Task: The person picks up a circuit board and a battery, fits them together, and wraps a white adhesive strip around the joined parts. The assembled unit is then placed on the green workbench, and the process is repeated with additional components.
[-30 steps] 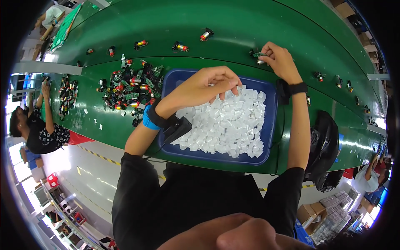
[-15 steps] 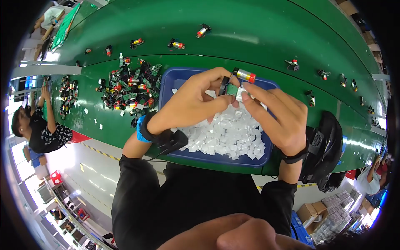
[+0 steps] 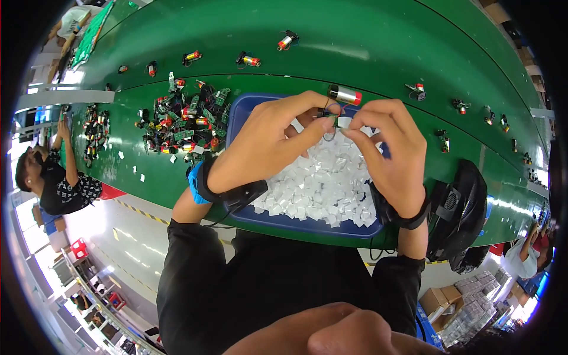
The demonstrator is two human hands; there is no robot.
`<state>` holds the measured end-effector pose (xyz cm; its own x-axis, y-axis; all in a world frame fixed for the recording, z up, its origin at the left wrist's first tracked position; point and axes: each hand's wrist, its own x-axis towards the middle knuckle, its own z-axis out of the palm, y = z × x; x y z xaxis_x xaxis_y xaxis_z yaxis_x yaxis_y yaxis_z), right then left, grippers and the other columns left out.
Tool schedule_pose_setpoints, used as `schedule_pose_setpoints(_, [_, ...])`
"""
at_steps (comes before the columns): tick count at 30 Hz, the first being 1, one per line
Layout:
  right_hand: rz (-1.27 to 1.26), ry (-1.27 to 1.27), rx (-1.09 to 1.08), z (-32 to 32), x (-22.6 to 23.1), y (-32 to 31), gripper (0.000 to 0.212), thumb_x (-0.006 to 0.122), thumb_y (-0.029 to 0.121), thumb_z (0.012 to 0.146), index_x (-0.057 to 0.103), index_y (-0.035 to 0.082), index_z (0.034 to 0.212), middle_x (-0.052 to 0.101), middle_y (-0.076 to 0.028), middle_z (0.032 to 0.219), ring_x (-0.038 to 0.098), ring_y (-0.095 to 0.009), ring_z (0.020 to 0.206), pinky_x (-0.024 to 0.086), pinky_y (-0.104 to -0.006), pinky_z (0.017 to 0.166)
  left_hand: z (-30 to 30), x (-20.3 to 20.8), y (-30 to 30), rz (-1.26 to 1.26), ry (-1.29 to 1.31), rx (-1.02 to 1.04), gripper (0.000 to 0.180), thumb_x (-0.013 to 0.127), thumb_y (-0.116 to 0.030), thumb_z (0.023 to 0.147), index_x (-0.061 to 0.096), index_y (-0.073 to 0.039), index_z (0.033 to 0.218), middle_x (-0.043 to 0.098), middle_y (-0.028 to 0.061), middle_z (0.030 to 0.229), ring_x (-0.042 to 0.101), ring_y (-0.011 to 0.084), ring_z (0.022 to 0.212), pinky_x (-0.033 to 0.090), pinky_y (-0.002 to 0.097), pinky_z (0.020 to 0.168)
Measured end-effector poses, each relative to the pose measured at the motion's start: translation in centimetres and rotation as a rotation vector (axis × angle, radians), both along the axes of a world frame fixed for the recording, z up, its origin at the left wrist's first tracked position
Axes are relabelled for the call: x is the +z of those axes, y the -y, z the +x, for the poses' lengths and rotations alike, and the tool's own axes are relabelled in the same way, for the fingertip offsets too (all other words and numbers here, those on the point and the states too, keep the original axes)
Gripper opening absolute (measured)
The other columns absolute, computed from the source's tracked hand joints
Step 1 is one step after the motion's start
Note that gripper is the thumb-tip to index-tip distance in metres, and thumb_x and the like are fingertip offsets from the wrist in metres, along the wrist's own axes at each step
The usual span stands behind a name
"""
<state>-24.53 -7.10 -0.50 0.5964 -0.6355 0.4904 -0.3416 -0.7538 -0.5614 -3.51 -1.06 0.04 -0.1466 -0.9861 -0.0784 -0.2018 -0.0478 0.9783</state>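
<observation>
Over a blue tray [image 3: 236, 121] of white square pieces [image 3: 316, 195], my left hand [image 3: 275, 142] pinches a small circuit board [image 3: 327, 116] with thin wires. A cylindrical battery [image 3: 345, 94], silver with a red end, sits just beyond the fingertips and seems wired to the board. My right hand [image 3: 393, 151] is closed, thumb and forefinger pinched together close to the board's right side. Whatever lies between those fingertips is too small to make out. Loops of wire hang below the board between both hands.
Left of the tray lies a heap of boards with batteries [image 3: 186, 121]. More such units, like one battery unit [image 3: 288, 40], are spread along the green bench [image 3: 367, 35]. A black bag [image 3: 461, 207] stands at right. Another person [image 3: 56, 171] works at far left.
The board has turned in my left hand, and the battery has rolled and moved slightly up. My right hand has drawn its fingers in; the white piece seen at its fingertips is no longer clearly visible.
</observation>
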Motion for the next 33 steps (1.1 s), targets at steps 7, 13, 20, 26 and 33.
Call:
schedule_pose_setpoints(7, [0.426,0.006,-0.099,-0.5,1.5,0.0,0.027,0.075,-0.001,0.082,0.066,-0.001,0.108,0.062,-0.01,0.118,0.064,-0.014,0.093,0.057,-0.0251,0.068,0.1,-0.5,0.3,-0.231,0.239,0.066,0.019,0.056,-0.01,0.1,0.062,0.001,0.114,0.068,0.0081,0.094,0.062,0.0116,0.071,0.05,0.0251,0.057])
schedule_pose_setpoints(13, [0.644,0.23,0.033,0.1,1.1,-0.1,0.03,0.076,-0.001,0.082,0.067,0.0,0.111,0.066,-0.01,0.112,0.063,-0.016,0.097,0.056,-0.0268,0.074,-0.1,-0.4,0.1,-0.226,0.254,-0.064,0.019,0.056,-0.013,0.101,0.061,0.0,0.114,0.067,0.0072,0.094,0.062,0.0115,0.07,0.047,0.0253,0.057])
schedule_pose_setpoints(20, [0.206,0.124,0.172,-0.9,1.0,0.9,0.027,0.08,-0.002,0.074,0.07,0.003,0.099,0.071,-0.009,0.1,0.063,-0.022,0.092,0.053,-0.0281,0.07,0.6,1.0,0.3,0.283,-0.215,-0.113,0.022,0.057,-0.015,0.102,0.059,0.0,0.118,0.065,0.007,0.095,0.063,0.0105,0.073,0.047,0.022,0.049])
schedule_pose_setpoints(26, [-0.121,0.046,0.088,0.0,0.7,-0.3,0.024,0.081,-0.002,0.069,0.071,0.007,0.089,0.072,-0.004,0.096,0.062,-0.023,0.086,0.051,-0.0302,0.069,-0.2,-0.3,-0.1,0.238,-0.317,-0.022,0.027,0.055,-0.007,0.1,0.055,0.003,0.125,0.064,0.0084,0.095,0.062,0.012,0.075,0.059,0.0268,0.057])
schedule_pose_setpoints(33, [-0.314,-0.034,0.019,0.1,0.4,-0.4,0.027,0.08,-0.003,0.067,0.072,0.008,0.09,0.071,-0.003,0.097,0.061,-0.022,0.084,0.051,-0.0298,0.064,-0.9,-0.9,-0.5,0.092,-0.289,-0.015,0.037,0.054,0.004,0.096,0.053,0.004,0.133,0.063,0.0091,0.108,0.064,0.0144,0.084,0.065,0.0309,0.072])
